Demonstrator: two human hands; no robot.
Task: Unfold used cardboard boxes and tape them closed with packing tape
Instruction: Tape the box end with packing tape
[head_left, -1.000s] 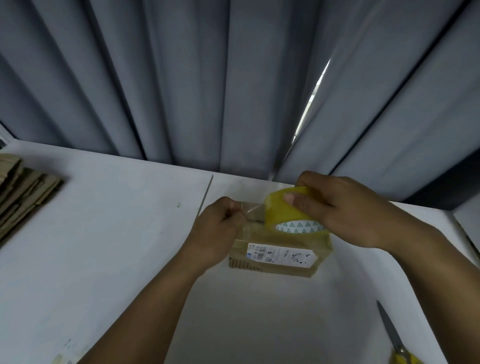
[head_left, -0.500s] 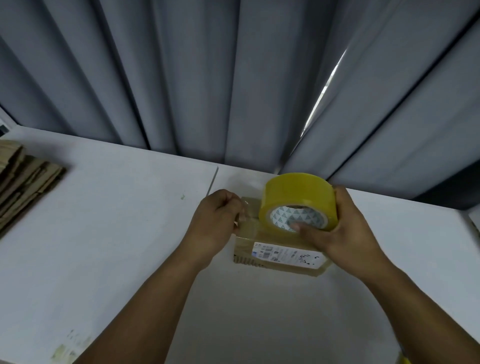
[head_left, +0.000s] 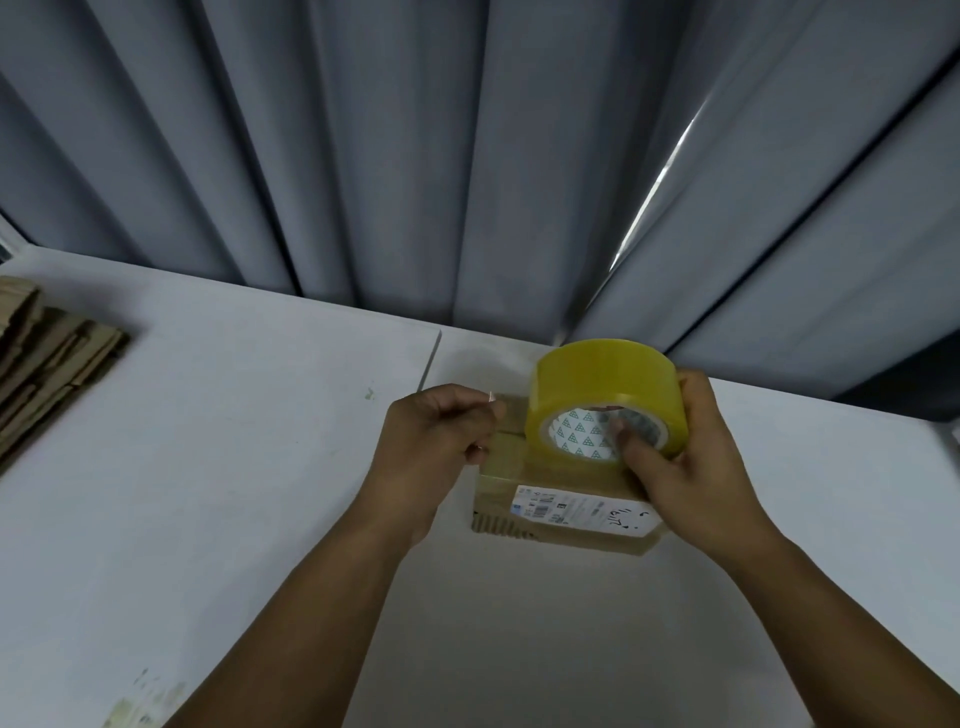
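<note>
White tabletop (head_left: 208, 519) fills the lower frame, with bare room to the left, right and front of the work; both forearms rise from the bottom edge toward centre. Slightly right of centre sits a small cardboard box (head_left: 501, 467), its long axis running left to right and dipping a little toward the right, its labelled side facing the camera with the shipping label (head_left: 576, 512) along it. The left hand (head_left: 431, 447) is curled at the box's left end, pinching the tape's free end (head_left: 493, 399) between thumb and finger. The right hand (head_left: 691, 467) grips the yellow tape roll (head_left: 602, 384), thumb inside the patterned core and fingers wrapped over the right rim. That roll stands on edge on the box top, its opening turned toward the camera.

Beyond the hands a table seam (head_left: 431, 358) runs away to the rear edge. At the left edge lies a stack of flattened cardboard (head_left: 47, 364), well apart from the box. Grey curtains (head_left: 415, 156) close off the back, just behind the table edge.
</note>
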